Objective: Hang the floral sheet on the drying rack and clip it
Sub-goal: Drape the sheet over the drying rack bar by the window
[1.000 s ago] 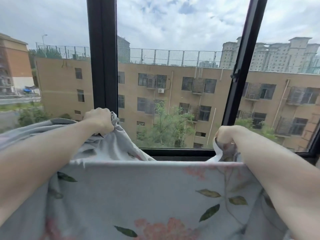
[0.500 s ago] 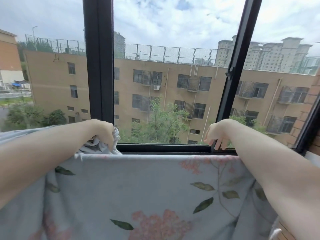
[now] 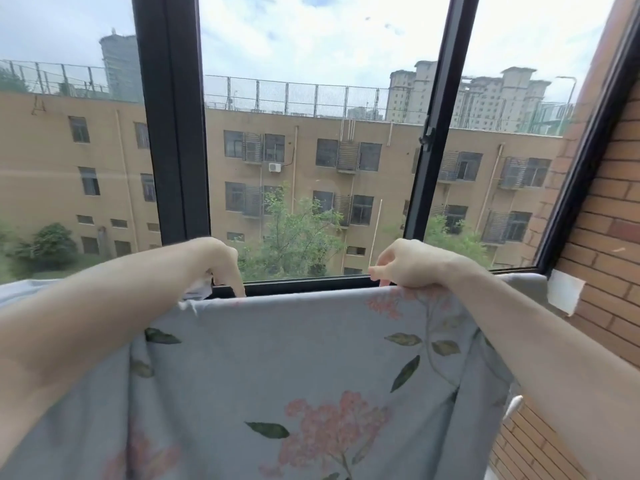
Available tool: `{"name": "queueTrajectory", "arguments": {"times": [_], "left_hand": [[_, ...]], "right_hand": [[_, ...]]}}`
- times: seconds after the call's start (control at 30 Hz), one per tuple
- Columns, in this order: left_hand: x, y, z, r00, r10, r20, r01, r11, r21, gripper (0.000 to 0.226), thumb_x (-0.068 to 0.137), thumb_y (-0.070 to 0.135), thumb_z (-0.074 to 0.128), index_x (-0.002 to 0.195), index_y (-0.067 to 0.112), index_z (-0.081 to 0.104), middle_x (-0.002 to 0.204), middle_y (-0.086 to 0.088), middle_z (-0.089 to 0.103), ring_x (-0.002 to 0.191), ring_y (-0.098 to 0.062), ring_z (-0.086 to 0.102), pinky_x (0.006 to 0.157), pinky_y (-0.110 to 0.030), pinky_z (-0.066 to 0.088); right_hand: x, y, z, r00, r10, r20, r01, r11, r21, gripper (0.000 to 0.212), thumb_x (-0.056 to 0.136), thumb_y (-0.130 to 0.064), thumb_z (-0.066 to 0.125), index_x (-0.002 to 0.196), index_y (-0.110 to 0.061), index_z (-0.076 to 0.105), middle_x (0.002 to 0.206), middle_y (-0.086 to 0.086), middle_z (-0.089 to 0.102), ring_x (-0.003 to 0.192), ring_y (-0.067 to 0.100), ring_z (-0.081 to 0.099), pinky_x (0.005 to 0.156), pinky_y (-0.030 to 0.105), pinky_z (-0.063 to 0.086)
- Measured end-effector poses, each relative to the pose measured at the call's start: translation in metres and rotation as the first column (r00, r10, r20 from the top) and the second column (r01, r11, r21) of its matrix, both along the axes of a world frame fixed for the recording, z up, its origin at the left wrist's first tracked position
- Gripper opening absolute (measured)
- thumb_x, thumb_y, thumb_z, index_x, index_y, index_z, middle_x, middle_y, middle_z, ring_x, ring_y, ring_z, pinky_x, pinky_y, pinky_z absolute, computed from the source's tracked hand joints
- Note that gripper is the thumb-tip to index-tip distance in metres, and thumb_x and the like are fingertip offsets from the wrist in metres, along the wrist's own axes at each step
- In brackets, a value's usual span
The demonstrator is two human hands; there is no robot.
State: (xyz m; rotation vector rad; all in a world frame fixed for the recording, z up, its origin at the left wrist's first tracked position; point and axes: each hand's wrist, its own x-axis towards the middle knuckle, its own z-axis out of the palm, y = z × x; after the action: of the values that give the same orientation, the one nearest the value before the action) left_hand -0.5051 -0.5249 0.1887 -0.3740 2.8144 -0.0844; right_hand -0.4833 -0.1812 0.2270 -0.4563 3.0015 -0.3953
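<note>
The floral sheet [image 3: 298, 362], pale grey-blue with pink blossoms and green leaves, hangs in front of me with a straight fold along its top. The drying rack is hidden under that fold. My left hand [image 3: 221, 265] reaches over the fold at the left, fingers pointing down behind it, with a small bunch of the fabric under the palm. My right hand [image 3: 408, 268] sits on the fold at the right and its curled fingers pinch the top edge. No clip is in view.
A black window frame [image 3: 311, 287] runs just behind the fold, with two dark uprights [image 3: 173, 133]. A brick wall [image 3: 609, 237] closes the right side and carries a white patch [image 3: 564, 292]. A small white object [image 3: 516, 403] shows at the sheet's right edge.
The bunched fabric under my left hand has shrunk and dropped behind the fold. My right hand, briefly off the sheet, has moved left and taken the top edge. The view has turned right.
</note>
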Motion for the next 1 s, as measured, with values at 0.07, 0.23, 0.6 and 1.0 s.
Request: {"name": "queueTrajectory", "arguments": {"times": [0.07, 0.23, 0.6, 1.0], "left_hand": [[-0.003, 0.001, 0.003, 1.000, -0.014, -0.015, 0.015, 0.997, 0.070, 0.080, 0.060, 0.065, 0.085, 0.112, 0.009, 0.066, 0.110, -0.010, 0.072, 0.095, -0.028, 0.076, 0.076, -0.038, 0.065], [0.011, 0.031, 0.031, 0.947, -0.156, -0.282, 0.223, 0.950, 0.221, 0.042, 0.082, 0.048, 0.080, 0.111, 0.018, 0.070, 0.108, -0.002, 0.069, 0.092, -0.019, 0.071, 0.065, -0.030, 0.064], [0.138, 0.158, 0.055, 0.775, -0.450, -0.443, 0.594, 0.758, 0.269, 0.048, 0.096, 0.073, 0.048, 0.107, 0.032, 0.070, 0.107, 0.006, 0.071, 0.096, -0.015, 0.066, 0.084, -0.034, 0.057], [0.141, 0.195, -0.004, 0.601, -0.291, -0.744, 0.378, 0.924, -0.055, 0.064, 0.101, 0.069, 0.033, 0.066, 0.021, 0.056, 0.064, 0.008, 0.061, 0.063, -0.012, 0.058, 0.059, -0.031, 0.041]], "right_hand": [[0.002, 0.002, -0.010, 0.995, -0.099, -0.002, 0.098, 0.990, -0.102, 0.031, 0.096, -0.044, 0.059, 0.082, -0.026, 0.080, 0.088, -0.001, 0.079, 0.072, 0.016, 0.070, 0.080, 0.040, 0.062], [0.009, 0.000, -0.011, 0.983, -0.177, 0.038, 0.181, 0.968, -0.173, 0.025, 0.084, -0.032, 0.059, 0.076, -0.026, 0.082, 0.080, 0.003, 0.079, 0.062, 0.019, 0.061, 0.063, 0.030, 0.053], [0.019, 0.001, -0.006, 0.975, -0.215, 0.055, 0.219, 0.971, -0.092, 0.022, 0.068, -0.022, 0.062, 0.077, -0.010, 0.078, 0.068, 0.002, 0.065, 0.057, 0.021, 0.054, 0.052, 0.027, 0.042], [0.070, 0.103, -0.065, 0.641, -0.398, -0.656, -0.232, 0.714, -0.660, 0.008, 0.092, -0.025, 0.073, 0.099, -0.029, 0.071, 0.100, -0.014, 0.067, 0.083, 0.003, 0.066, 0.077, 0.018, 0.054]]}}
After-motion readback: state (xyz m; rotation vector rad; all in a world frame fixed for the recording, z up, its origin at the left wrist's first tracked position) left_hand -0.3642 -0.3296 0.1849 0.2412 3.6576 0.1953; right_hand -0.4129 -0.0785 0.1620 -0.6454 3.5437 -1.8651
